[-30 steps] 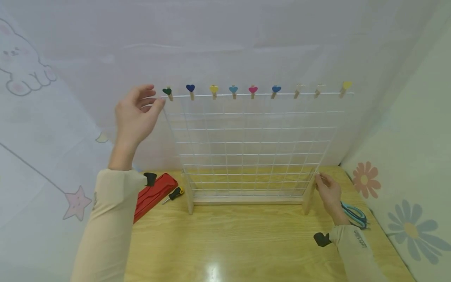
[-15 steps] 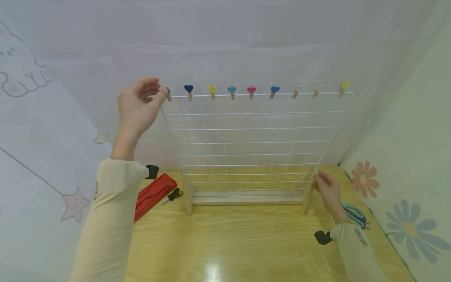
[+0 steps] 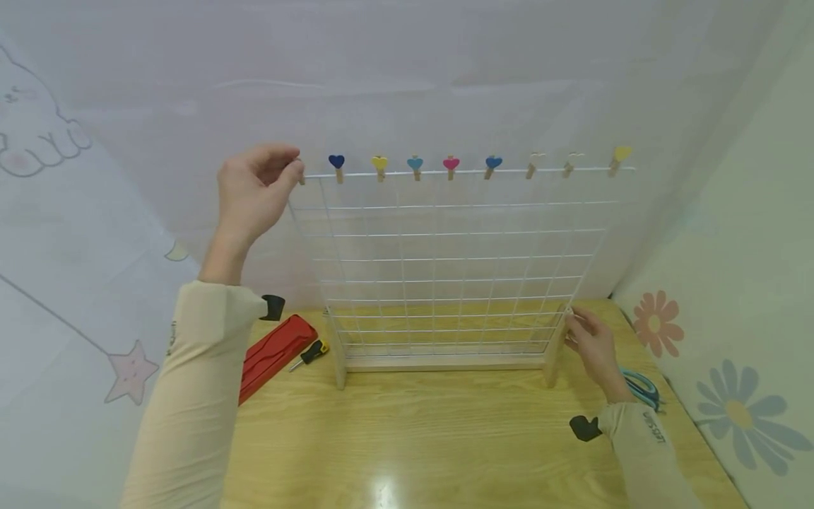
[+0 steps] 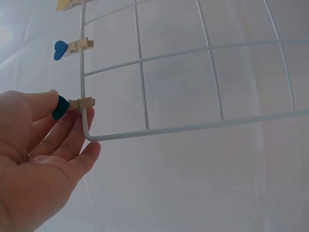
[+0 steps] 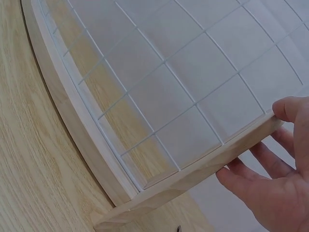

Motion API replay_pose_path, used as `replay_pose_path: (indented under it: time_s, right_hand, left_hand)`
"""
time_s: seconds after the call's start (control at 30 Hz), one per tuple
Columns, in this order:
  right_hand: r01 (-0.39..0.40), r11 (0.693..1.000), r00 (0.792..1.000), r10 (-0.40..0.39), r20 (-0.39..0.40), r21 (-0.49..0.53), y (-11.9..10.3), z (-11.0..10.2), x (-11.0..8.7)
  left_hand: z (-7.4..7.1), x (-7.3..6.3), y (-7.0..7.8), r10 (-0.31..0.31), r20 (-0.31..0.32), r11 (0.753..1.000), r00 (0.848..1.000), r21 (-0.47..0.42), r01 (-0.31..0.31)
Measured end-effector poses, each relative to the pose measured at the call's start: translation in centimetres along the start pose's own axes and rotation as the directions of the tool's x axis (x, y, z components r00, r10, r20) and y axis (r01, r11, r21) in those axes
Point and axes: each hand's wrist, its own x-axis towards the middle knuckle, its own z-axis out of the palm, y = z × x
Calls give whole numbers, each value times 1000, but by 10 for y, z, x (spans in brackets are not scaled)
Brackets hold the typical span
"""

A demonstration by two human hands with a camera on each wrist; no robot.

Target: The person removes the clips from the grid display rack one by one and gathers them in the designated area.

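Note:
My left hand is at the upper left corner of a white wire grid panel, pinching a small wooden clothespin with a dark green heart. That clothespin is clipped over the panel's top wire, and in the head view the fingers hide its heart. Along the same wire stand several more heart clothespins, among them a dark blue one and a pink one. Low on the right, my right hand grips the upper end of the stand's wooden post, thumb on one side and fingers on the other.
A red plastic tray and a screwdriver lie on the wood-grain table left of the stand. Scissors with teal handles lie beside the right forearm. Behind the panel hangs a pale sheet.
My left hand has moved slightly right and up to the corner and closed on the green heart clothespin, covering its heart. The right hand keeps its hold on the post.

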Motion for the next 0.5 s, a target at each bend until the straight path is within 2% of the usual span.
replay_pose_path:
  time_s: [0.33, 0.5]
  right_hand:
    - [7, 999, 999, -5, 39, -42, 1, -3, 0]
    - [15, 1000, 998, -14, 57, -22, 3, -5, -1]
  left_hand:
    - [-1, 3, 1, -1, 15, 998, 1000, 57, 0]
    - [-3, 4, 1, -11, 35, 997, 999, 81, 8]
